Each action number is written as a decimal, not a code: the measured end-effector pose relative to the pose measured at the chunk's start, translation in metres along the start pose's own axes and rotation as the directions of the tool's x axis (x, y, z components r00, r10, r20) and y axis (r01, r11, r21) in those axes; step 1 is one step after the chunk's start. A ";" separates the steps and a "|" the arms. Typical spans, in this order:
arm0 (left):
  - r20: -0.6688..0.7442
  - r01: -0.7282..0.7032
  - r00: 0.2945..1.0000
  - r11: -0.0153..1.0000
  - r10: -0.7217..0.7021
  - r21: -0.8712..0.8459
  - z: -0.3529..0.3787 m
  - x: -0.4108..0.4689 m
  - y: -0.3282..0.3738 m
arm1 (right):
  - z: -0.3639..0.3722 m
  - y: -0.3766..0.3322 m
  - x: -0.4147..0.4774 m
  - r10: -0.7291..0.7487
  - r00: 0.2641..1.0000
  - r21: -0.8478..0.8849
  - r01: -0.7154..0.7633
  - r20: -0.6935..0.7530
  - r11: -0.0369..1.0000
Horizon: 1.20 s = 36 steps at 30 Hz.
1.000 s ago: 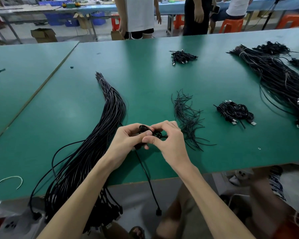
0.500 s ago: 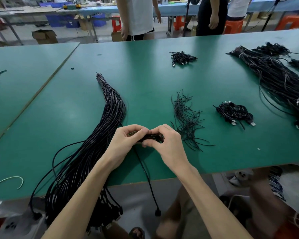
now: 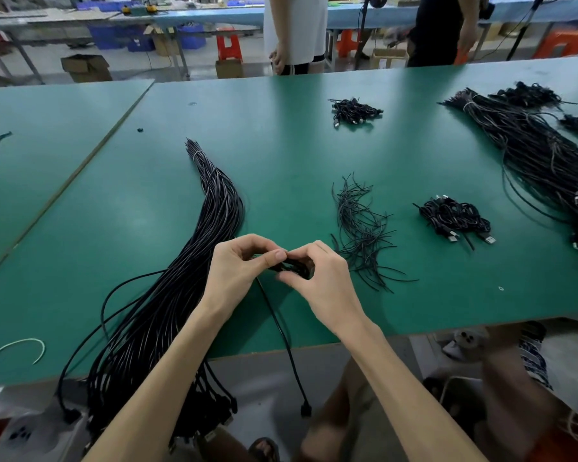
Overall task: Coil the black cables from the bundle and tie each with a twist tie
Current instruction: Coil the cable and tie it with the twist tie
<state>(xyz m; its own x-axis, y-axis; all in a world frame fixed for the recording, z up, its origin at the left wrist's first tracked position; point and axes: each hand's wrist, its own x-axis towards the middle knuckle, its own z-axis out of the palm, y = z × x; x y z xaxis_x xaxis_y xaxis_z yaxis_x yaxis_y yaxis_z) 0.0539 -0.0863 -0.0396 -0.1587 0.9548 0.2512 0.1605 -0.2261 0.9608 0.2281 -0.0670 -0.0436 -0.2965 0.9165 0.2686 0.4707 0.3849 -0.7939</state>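
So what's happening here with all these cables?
A person is coiling one thin black cable: the left hand and right hand pinch its small coil between them above the green table, and its loose tail hangs over the front edge. The long bundle of uncoiled black cables lies to the left; a loose pile of thin black twist ties and a small heap of finished coils lie to the right.

Left grip (image 3: 239,273) against right grip (image 3: 322,283), curled

Far beyond the left hand (image 3: 237,271), a person in white (image 3: 296,28) and a person in black (image 3: 437,31) stood behind the green counter (image 3: 281,155), near a cardboard box (image 3: 85,66) and a red stool (image 3: 228,46). A white curved strip (image 3: 17,348) lay well left of that hand.
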 end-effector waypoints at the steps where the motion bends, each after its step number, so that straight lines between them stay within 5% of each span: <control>1: 0.003 -0.003 1.000 1.000 0.003 0.004 0.000 0.000 0.000 | 0.000 0.001 0.000 0.002 1.000 0.000 -0.002 0.009 1.000; 9: 0.040 -0.023 0.999 1.000 0.022 0.008 0.002 0.000 0.003 | 0.001 0.003 0.000 0.006 0.998 0.015 -0.005 -0.066 1.000; 17: 0.233 -0.043 0.972 0.999 0.035 0.029 0.002 0.002 0.001 | -0.003 0.008 0.002 0.120 0.983 0.170 -0.096 -0.138 0.981; 23: 0.105 -0.112 0.990 0.979 0.095 0.171 0.001 0.003 -0.002 | -0.002 0.009 0.001 0.131 0.989 0.194 -0.115 -0.068 0.974; 36: 0.114 -0.185 0.981 0.941 0.158 0.284 0.005 -0.002 0.003 | -0.001 0.007 0.000 0.061 0.998 0.076 -0.061 0.003 0.995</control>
<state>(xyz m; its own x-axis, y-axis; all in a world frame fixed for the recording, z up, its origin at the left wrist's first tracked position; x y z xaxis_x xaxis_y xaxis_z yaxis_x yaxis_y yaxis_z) 0.0597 -0.0883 -0.0378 -0.0193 0.9227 0.3850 0.4566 -0.3344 0.8244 0.2318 -0.0641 -0.0485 -0.2701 0.9378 0.2181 0.4237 0.3192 -0.8477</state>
